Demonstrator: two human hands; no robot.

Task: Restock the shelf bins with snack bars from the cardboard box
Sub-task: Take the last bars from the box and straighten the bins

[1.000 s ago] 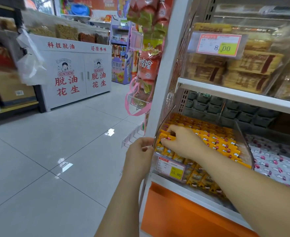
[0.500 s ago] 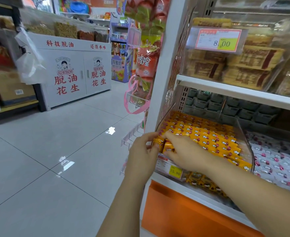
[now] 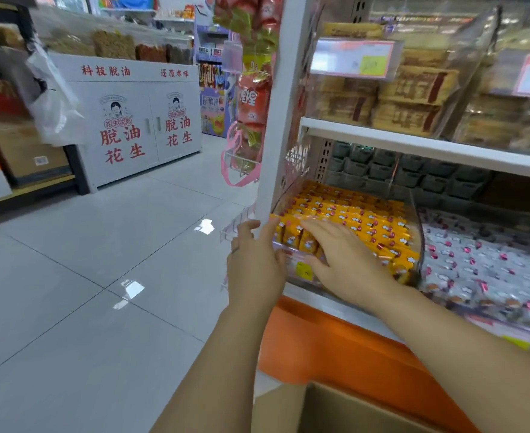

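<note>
Our left hand stands upright with fingers straight, palm turned to the front left corner of the clear shelf bin. Our right hand lies flat, fingers stretched toward ten o'clock, resting on the front row of yellow snack bars. Neither hand grips anything. The bars fill this bin in tight rows, some standing on end along its front wall. A yellow price tag shows between our hands.

At three o'clock from the bin lie white and pink packets. At twelve o'clock, above the white shelf, sit blurred brown packs. The open cardboard box is at six o'clock, below our arms, its contents out of view. At ten o'clock, across the tiled floor, stands a white cabinet with red lettering.
</note>
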